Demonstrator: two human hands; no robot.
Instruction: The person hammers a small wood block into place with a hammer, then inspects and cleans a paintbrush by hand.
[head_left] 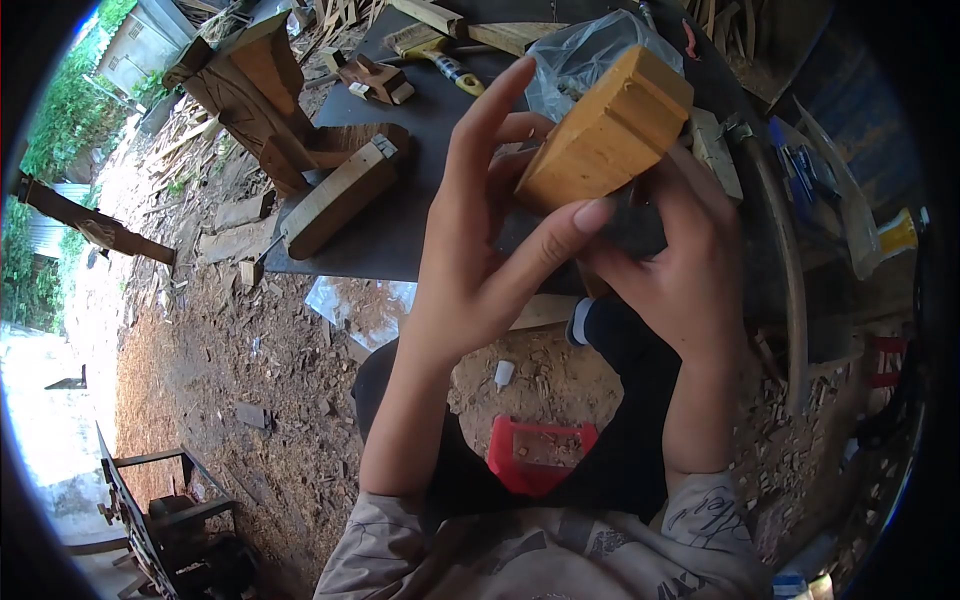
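A squared, yellowish wooden block [610,135] with stepped faces is nearest the camera, raised above the near edge of the bench [428,125] and held at a tilt between both hands. Raised clear of the surface, it presents its long face and its end to the wearer's view, probably for that reason.

Left to right:

- A frame-built wooden assembly [240,110] stands at the bench's left end. A stout timber bar [340,195] lies beside it, angled over the edge; its overhang may leave that end accessible.
- A small wooden hand tool, apparently a plane [375,82], lies behind the bar, near a yellow-handled paintbrush [447,65]. Both are away from the near edge, seemingly to leave working room.
- The left hand [465,255] is partly open around the block's left side, index finger raised, thumb along the lower edge, apparently steadying it.
- A clear plastic bag [560,65] lies behind the block.
- The right hand [690,255] is half curled at the block's right end, evidently supporting it from below; the fingertips are hidden. Its thumb stands apart from the wood.
- A long curved wooden strip [785,240] runs down the right side.
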